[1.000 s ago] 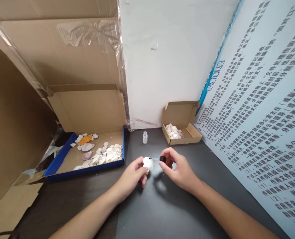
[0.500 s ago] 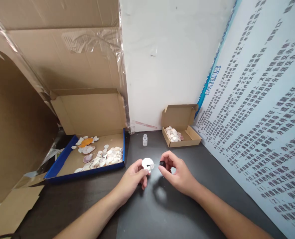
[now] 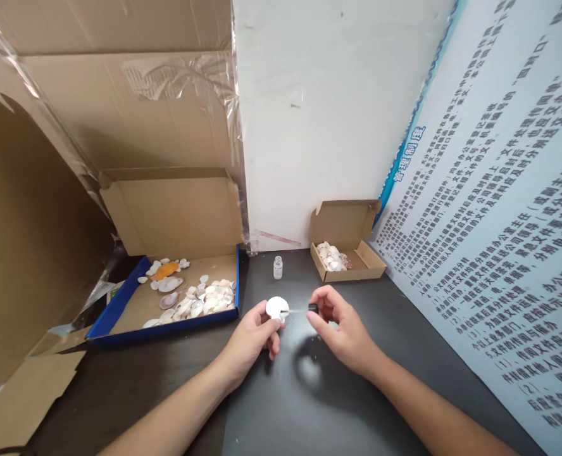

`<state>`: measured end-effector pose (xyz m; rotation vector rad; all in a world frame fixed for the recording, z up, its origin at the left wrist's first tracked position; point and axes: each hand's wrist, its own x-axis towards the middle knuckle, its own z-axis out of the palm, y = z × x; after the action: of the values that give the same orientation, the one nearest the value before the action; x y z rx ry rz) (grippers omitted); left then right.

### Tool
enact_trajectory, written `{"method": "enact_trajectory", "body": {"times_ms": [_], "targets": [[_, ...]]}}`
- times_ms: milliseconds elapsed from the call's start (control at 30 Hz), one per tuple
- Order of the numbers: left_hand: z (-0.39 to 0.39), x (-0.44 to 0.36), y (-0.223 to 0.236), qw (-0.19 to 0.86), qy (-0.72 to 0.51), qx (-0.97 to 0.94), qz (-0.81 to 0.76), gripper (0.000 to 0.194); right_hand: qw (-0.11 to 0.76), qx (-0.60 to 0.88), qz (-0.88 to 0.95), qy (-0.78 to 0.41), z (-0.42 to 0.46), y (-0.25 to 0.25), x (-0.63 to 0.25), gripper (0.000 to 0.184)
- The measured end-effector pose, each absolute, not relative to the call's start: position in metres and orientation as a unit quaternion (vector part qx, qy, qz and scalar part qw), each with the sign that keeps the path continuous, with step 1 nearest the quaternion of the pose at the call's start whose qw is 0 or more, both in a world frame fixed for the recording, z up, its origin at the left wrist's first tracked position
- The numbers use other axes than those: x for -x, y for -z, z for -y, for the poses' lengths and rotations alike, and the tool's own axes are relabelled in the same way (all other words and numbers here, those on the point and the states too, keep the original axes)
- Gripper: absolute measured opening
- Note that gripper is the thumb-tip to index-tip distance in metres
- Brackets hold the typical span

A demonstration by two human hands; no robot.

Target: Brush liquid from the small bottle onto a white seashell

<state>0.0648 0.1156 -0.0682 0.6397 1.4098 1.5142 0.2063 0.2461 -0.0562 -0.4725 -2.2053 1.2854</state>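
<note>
Between the thumb and fingers of my left hand [image 3: 254, 332] is a white seashell [image 3: 276, 307], held above the dark table. My right hand [image 3: 340, 326] pinches the black cap of a brush applicator [image 3: 313, 308]. The applicator's thin pale stem points left, and its dark tip lies at the shell's right edge; whether it touches is hard to tell. Behind the hands stands a small clear glass bottle [image 3: 278, 268] with no cap on it, upright on the table.
On the left a blue-edged cardboard box [image 3: 162, 330] holds loose shells [image 3: 205, 300] and an orange shell piece [image 3: 165, 271]. A smaller open cardboard box [image 3: 354, 275] with shells stands at the back right. A printed board [image 3: 490, 221] leans along the right side.
My right hand has shifted slightly right, and more of the applicator's stem shows. The shell has turned a little and moved slightly left in my left hand.
</note>
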Motion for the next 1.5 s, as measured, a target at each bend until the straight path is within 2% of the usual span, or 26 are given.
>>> {"method": "enact_trajectory", "body": {"times_ms": [133,300,433,533,700,867,1000,1133,1267,1400,1500], "targets": [[-0.1155,-0.0645,0.0691,0.469,-0.619,-0.258,-0.575,0.03,0.27,0.234,0.823,-0.441,-0.246,0.0579,-0.205,0.017],[-0.1162,-0.0631,0.0717,0.451,-0.611,-0.273,-0.59,0.023,0.256,0.192,0.821,-0.474,-0.2461,0.0587,-0.2044,0.018],[-0.1163,-0.0631,0.0715,0.449,-0.615,-0.271,-0.589,0.023,0.26,0.247,0.823,-0.44,-0.2468,0.0579,-0.2036,0.018],[-0.1161,-0.0631,0.0708,0.452,-0.621,-0.266,-0.583,0.022,0.256,0.196,0.812,-0.487,-0.2465,0.057,-0.2039,0.017],[-0.1154,-0.063,0.0696,0.454,-0.631,-0.262,-0.572,0.021,0.251,0.209,0.824,-0.463,-0.2453,0.0577,-0.2049,0.018],[-0.1141,-0.0635,0.0683,0.456,-0.629,-0.263,-0.572,0.02,0.243,0.159,0.814,-0.503,-0.247,0.0579,-0.2052,0.018],[-0.1146,-0.0625,0.0698,0.455,-0.629,-0.269,-0.57,0.022,0.265,0.21,0.816,-0.47,-0.2477,0.0579,-0.2048,0.019],[-0.1153,-0.0619,0.0703,0.456,-0.628,-0.272,-0.569,0.021,0.252,0.173,0.808,-0.503,-0.2473,0.058,-0.2048,0.018],[-0.1155,-0.0624,0.071,0.456,-0.626,-0.274,-0.57,0.02,0.262,0.228,0.818,-0.458,-0.2481,0.0574,-0.2046,0.02],[-0.1156,-0.0621,0.0726,0.457,-0.626,-0.278,-0.568,0.02,0.26,0.174,0.798,-0.516,-0.2482,0.0561,-0.2049,0.019],[-0.1156,-0.0618,0.0724,0.457,-0.624,-0.281,-0.568,0.021,0.244,0.18,0.812,-0.498,-0.2473,0.0574,-0.2051,0.019]]}}
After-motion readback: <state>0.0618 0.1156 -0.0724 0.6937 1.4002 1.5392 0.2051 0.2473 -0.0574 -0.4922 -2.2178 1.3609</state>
